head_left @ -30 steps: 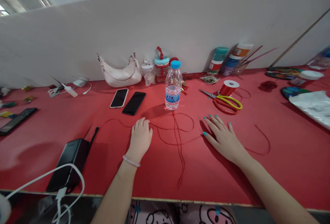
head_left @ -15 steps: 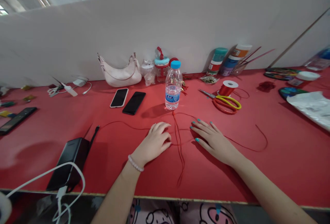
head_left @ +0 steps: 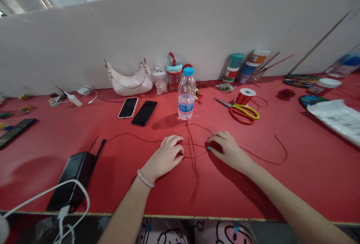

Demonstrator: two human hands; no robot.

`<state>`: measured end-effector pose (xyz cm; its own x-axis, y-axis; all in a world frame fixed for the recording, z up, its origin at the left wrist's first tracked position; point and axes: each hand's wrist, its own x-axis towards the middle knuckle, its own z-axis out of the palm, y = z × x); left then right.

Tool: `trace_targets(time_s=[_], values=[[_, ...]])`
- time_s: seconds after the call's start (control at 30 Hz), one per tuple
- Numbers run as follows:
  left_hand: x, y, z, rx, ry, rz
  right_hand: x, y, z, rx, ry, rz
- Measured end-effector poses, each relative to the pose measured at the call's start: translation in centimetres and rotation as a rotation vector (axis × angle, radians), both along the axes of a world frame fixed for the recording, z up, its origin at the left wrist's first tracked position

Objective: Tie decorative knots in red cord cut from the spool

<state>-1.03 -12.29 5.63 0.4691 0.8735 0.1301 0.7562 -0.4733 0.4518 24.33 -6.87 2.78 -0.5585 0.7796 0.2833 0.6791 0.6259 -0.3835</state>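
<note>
A pale partition point(head_left: 180, 30) spans the upper part of the frame, and the red counter point(head_left: 225, 199) fills most of the area below it. A light handbag point(head_left: 132, 84) stands against the partition, left of upper centre; a black box-shaped device point(head_left: 74, 172) lies at lower left, a white cable plug point(head_left: 64, 211) at its near end. At the centre, the left hand point(head_left: 165, 156) rests palm down, fingers loosely bent and thumb apart from them; to its right, the right hand point(head_left: 229, 152) has its fingers curled and its thumb extended toward the fingertips. Both hands are at the red cord, but whether either pinches it cannot be told. Above them, a clear bottle point(head_left: 186, 98) with a blue cap stands upright. A white-rimmed phone point(head_left: 128, 108) and a dark phone point(head_left: 144, 113) lie side by side left of the bottle; scissors point(head_left: 236, 107) with yellow and red handles lie to its right, just in front of a red spool point(head_left: 245, 97). The thin red cord point(head_left: 193, 153) is at the centre: its upper end is at the bottle's base, two strands run down between the hands, and others extend sideways beneath them. A beaded bracelet point(head_left: 145, 179) encircles the left wrist.
</note>
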Motion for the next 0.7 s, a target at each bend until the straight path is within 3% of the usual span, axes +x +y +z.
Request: trace_targets(time_s=[0.17, 0.27, 0.37, 0.5, 0.6, 0.7], values=[[0.0, 0.1, -0.2, 0.001, -0.014, 0.003, -1.3, 0.4, 0.3, -0.013, -0.095, 0.026], [0.0, 0.0, -0.3, 0.009, -0.009, 0.008, -1.5, 0.7, 0.1, -0.047, -0.055, -0.031], [0.0, 0.0, -0.2, 0.025, 0.002, 0.002, -0.8, 1.1, 0.3, -0.201, 0.172, -0.108], [0.1, -0.1, -0.3, 0.040, 0.003, 0.000, 0.9, 1.9, 1.7, -0.472, 0.535, -0.089], [0.1, -0.1, -0.4, 0.046, 0.004, 0.006, 2.0, 2.4, 3.1, -0.655, 0.611, -0.065], [0.0, 0.0, -0.5, 0.057, 0.009, 0.005, 2.7, 2.7, 3.9, -0.740, 0.555, -0.029]])
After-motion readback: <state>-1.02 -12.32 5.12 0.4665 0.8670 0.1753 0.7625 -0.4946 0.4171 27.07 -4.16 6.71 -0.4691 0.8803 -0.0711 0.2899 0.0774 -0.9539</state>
